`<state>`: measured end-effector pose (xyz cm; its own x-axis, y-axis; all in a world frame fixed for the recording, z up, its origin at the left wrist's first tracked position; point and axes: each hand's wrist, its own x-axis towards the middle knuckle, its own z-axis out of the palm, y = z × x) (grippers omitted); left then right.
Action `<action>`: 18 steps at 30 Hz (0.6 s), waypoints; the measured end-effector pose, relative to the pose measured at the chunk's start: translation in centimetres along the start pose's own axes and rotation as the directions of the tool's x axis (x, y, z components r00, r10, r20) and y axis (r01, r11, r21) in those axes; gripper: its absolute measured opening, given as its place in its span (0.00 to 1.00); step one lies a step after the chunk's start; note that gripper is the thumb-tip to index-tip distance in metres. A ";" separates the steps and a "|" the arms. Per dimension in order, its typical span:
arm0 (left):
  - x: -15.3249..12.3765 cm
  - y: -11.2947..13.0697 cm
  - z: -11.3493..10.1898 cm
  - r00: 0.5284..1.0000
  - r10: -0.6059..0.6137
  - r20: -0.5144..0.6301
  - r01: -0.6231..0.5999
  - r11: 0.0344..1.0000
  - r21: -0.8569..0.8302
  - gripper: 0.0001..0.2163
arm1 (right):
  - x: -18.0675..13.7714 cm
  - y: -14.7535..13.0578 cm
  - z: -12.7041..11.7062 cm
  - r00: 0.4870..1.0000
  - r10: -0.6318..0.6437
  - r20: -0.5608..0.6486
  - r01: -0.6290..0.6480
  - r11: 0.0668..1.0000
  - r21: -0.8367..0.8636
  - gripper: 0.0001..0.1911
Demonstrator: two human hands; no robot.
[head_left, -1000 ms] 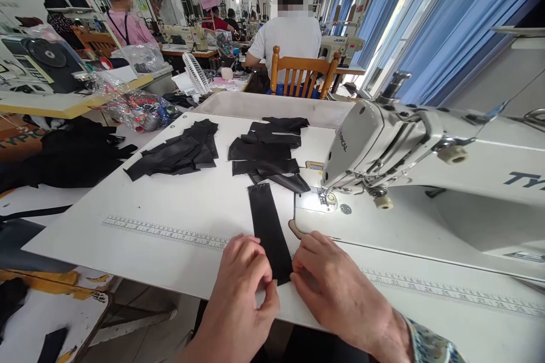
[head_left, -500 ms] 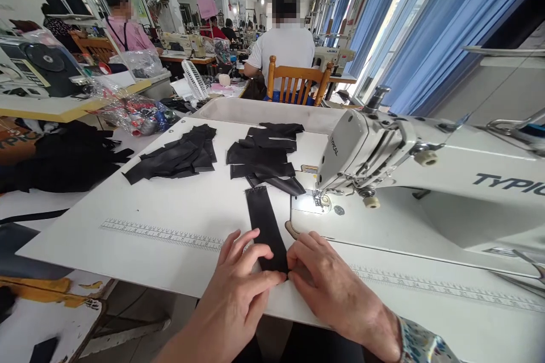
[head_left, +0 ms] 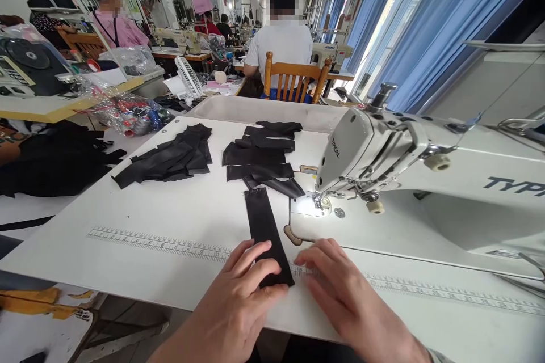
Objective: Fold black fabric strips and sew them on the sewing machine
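Note:
A strip of black fabric [head_left: 266,218] lies flat on the white sewing table [head_left: 179,278], crossing the printed ruler [head_left: 162,245]. My left hand [head_left: 244,295] rests on the strip's near end, fingers apart, with the fingertips pressing on the cloth. Just right of that end, my right hand [head_left: 340,289] is off the fabric, its fingers loosely curled and apart, with nothing visible in them. Beyond the strip lie overlapping black fabric pieces [head_left: 258,153], and a second heap of black pieces [head_left: 170,156] sits farther left.
A white sewing machine [head_left: 383,147] stands on the right, its lit needle area [head_left: 317,202] beyond my right hand. At far left is a large black fabric pile [head_left: 59,159]. A bag of thread spools [head_left: 131,116] lies behind it. A person in white [head_left: 281,45] sits ahead.
My right hand has let go of the strip's near corner and shifted right. My left hand stays on the strip. The whole view has shifted slightly.

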<state>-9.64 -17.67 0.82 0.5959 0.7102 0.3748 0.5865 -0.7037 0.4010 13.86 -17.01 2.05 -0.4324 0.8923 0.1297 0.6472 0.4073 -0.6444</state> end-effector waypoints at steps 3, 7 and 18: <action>0.1 -0.3 0.0 0.999 -0.024 0.039 0.025 0.999 -0.041 0.22 | -2.2 -0.1 0.0 0.991 -0.095 -0.091 0.084 0.989 -0.118 0.17; 0.2 -0.6 0.0 0.996 -0.039 0.083 0.044 0.997 -0.061 0.23 | -3.5 0.2 1.6 0.979 -0.180 -0.092 0.148 0.948 -0.281 0.23; -0.9 -0.7 0.0 1.000 -0.015 0.003 0.015 1.000 -0.018 0.17 | -3.3 1.6 3.5 0.947 -0.284 -0.152 0.199 0.886 -0.419 0.25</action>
<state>-10.58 -17.81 0.17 0.5885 0.7207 0.3664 0.5854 -0.6924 0.4217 14.13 -19.96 -2.04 -0.4979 0.7587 0.4201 0.7504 0.6197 -0.2298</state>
